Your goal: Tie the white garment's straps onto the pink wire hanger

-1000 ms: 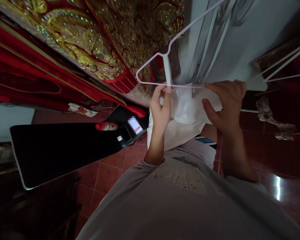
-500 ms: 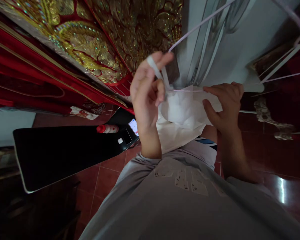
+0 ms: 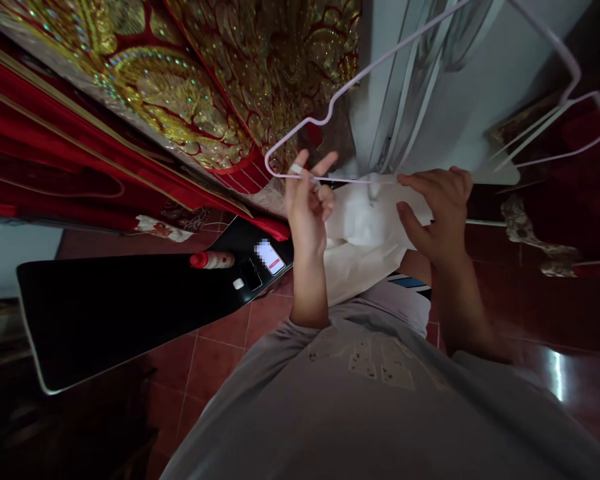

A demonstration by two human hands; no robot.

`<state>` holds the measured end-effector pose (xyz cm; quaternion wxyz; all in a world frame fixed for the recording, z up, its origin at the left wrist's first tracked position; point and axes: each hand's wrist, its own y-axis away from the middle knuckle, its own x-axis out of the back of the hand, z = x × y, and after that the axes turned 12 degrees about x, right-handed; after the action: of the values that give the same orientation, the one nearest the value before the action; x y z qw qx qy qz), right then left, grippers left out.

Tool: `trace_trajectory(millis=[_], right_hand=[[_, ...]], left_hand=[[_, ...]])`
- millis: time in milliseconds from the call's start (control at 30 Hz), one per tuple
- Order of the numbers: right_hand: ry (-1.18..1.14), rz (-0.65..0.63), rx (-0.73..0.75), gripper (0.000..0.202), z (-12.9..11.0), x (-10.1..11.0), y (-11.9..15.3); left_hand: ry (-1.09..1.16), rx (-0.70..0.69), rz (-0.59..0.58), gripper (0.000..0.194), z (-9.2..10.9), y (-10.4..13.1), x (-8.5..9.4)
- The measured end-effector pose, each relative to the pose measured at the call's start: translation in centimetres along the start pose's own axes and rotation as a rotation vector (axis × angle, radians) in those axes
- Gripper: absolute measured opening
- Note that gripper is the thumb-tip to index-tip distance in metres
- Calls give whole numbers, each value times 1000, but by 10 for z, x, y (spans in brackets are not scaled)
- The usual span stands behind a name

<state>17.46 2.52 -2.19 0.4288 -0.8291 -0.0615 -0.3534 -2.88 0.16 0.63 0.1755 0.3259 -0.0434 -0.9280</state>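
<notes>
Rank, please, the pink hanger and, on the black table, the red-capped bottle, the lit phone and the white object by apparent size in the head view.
1. Pink hanger: widest span, though probably nearer the camera.
2. Red-capped bottle and lit phone: too alike to rank.
3. White object: smallest.

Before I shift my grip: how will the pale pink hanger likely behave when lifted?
The pale pink hanger is probably stiff, since its bends show no sag. It seems light for its size, being thin with a mostly open outline. It may be slippery, as its surface looks smooth.
</notes>
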Motion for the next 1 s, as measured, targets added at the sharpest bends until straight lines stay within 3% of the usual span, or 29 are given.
trace_trajectory(millis=[100,200,267,367,433,567,633,867,1000], right_hand=[[0,5,40,38,-5,-2,-1],[-58,109,108,28,-11,-6,1],[-119,352,97,14,-10,-10,5],[-125,766,-71,14,2,-13,14],[-116,878,-181,3,18,-12,19],[-271,769,-342,38,53,-13,25],[-371,691,-421,42,60,-16,24],[-347,586,-457,29,31,-7,21],[-337,770,-375,11,20,14,15]], left_hand=[[-43,135,-147,24,-12,4,-12],[-75,135,-191,29,-24,12,-19],[-53,94,-189,34,-27,14,-20],[-40,75,-190,38,-27,9,-18],[-41,83,-158,40,-26,4,-17],[-41,111,-95,37,-31,-2,-19],[-57,88,-97,38,-34,-2,-20],[-112,-20,-180,47,-30,-7,-15],[-66,-50,-207,46,-33,-16,-14]])
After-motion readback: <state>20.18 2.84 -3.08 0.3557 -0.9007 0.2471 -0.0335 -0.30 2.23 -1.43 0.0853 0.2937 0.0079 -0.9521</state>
